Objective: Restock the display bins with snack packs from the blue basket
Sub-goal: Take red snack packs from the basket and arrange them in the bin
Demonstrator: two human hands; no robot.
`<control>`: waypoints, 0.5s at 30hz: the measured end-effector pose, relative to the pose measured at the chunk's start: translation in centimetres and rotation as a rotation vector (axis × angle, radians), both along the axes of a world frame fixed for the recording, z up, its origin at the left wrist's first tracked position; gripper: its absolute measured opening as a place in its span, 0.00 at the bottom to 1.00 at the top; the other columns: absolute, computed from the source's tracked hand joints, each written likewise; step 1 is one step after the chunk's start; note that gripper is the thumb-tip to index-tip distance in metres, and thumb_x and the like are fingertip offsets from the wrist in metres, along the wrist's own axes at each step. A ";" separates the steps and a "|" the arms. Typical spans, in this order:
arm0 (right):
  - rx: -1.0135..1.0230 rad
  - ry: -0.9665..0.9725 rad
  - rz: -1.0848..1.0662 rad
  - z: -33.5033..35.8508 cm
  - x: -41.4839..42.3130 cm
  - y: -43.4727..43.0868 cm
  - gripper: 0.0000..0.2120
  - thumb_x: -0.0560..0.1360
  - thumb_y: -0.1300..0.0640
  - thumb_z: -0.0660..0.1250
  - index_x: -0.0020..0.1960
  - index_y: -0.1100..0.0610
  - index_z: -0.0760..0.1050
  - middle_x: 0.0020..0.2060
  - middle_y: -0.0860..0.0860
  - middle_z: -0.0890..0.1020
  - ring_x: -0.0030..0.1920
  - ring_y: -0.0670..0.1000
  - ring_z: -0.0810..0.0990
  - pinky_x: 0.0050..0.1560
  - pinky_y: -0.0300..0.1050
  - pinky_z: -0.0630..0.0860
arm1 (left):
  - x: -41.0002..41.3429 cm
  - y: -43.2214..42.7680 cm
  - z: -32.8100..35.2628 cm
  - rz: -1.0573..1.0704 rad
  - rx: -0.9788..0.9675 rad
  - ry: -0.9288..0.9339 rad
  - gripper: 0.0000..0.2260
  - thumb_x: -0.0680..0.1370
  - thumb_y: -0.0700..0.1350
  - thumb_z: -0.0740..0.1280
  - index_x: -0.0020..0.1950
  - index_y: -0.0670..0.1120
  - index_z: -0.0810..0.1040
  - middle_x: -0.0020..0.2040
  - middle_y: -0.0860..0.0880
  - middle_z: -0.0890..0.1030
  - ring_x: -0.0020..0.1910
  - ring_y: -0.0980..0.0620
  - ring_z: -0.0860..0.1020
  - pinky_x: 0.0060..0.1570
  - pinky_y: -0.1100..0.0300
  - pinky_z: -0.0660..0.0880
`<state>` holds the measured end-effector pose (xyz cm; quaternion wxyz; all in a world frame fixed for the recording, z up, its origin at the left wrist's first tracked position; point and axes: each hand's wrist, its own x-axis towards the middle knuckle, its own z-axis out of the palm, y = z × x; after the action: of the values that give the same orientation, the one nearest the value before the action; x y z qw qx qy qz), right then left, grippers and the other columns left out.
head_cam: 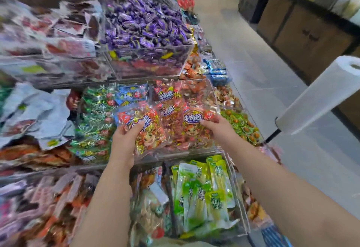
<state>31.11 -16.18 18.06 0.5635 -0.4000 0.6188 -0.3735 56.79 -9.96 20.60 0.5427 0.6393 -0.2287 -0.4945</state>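
Tiered rack (175, 156) of clear bins fills the left and centre; grey tiled floor (263, 71) runs far down the right side; wooden cabinet (303, 38) on the far right; white roll of plastic bags (321, 94) on a stand, right, just beside the rack.

Top tier: purple sweets (148, 24) heaped high. Middle tier: green-wrapped sweets (95, 114) on the left; red bin (213, 92) right of them, already holding several red packs. Near tier: green packs (202, 192) standing on end.

Left hand (124, 139) grips a snack pack (150, 131), thumb on its front face, fingers behind; that pack is tilted, over the near left corner of the red bin. Right hand (219, 127) pinches the right edge of a second pack (193, 124), which lies inside the red bin on top of the others; the two packs are just beside each other, same red print.

Blue striped thing (274, 235) at the near right edge, mostly cut off; cannot tell if it is the basket. Left part of the rack is motion-blurred; labels there unreadable.
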 end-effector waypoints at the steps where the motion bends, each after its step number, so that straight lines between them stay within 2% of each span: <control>1: -0.017 0.028 0.015 0.1 0.1 -0.6 0.28 0.69 0.52 0.74 0.65 0.58 0.71 0.55 0.55 0.80 0.54 0.57 0.80 0.57 0.56 0.77 | 0.3 -0.1 0.0 0.029 -0.001 0.004 0.25 0.72 0.50 0.75 0.65 0.45 0.71 0.64 0.43 0.78 0.61 0.42 0.77 0.63 0.40 0.72; 3: -0.040 0.035 0.067 0.1 0.4 -1.9 0.30 0.69 0.53 0.74 0.68 0.57 0.69 0.56 0.53 0.80 0.54 0.52 0.80 0.56 0.51 0.78 | 1.0 -0.4 0.0 0.070 -0.006 -0.016 0.32 0.71 0.52 0.75 0.70 0.44 0.68 0.66 0.42 0.76 0.63 0.40 0.76 0.64 0.37 0.70; 5: -0.042 0.111 0.167 -0.1 0.7 -2.6 0.29 0.70 0.55 0.74 0.68 0.56 0.69 0.54 0.51 0.80 0.51 0.48 0.81 0.50 0.44 0.78 | 1.5 -0.5 0.0 0.081 -0.003 -0.004 0.36 0.69 0.54 0.76 0.72 0.46 0.67 0.68 0.43 0.75 0.64 0.40 0.75 0.65 0.36 0.69; 7: -0.023 0.214 0.238 -0.5 1.0 -3.2 0.27 0.71 0.55 0.73 0.68 0.56 0.69 0.56 0.53 0.79 0.52 0.53 0.79 0.50 0.48 0.76 | 1.7 -0.7 0.0 0.082 0.000 0.019 0.40 0.65 0.56 0.77 0.73 0.48 0.66 0.68 0.44 0.75 0.64 0.40 0.75 0.65 0.35 0.68; 11: 0.057 0.136 0.212 -1.3 1.2 -4.6 0.14 0.72 0.55 0.72 0.55 0.55 0.75 0.42 0.51 0.81 0.36 0.49 0.77 0.36 0.43 0.74 | 1.5 -1.4 0.0 0.055 0.003 0.047 0.50 0.55 0.62 0.79 0.74 0.50 0.65 0.70 0.44 0.73 0.66 0.40 0.73 0.65 0.36 0.69; 13: 0.107 0.103 0.288 -2.2 1.9 -5.2 0.13 0.71 0.56 0.72 0.53 0.56 0.75 0.42 0.52 0.80 0.39 0.51 0.78 0.43 0.49 0.78 | 1.4 -1.8 0.0 0.078 -0.003 0.067 0.50 0.58 0.61 0.79 0.76 0.51 0.62 0.71 0.45 0.71 0.67 0.41 0.72 0.66 0.37 0.68; 15: 0.136 0.068 0.326 -3.2 3.6 -5.5 0.19 0.71 0.56 0.73 0.59 0.56 0.72 0.48 0.53 0.80 0.47 0.54 0.79 0.55 0.59 0.77 | 1.6 -2.1 -0.5 0.120 0.010 0.082 0.46 0.66 0.56 0.77 0.78 0.52 0.57 0.73 0.45 0.68 0.68 0.42 0.70 0.67 0.39 0.67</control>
<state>34.72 -21.64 14.83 0.6212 -0.4683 0.5883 -0.2207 58.38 -12.03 20.07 0.5770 0.6336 -0.1651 -0.4881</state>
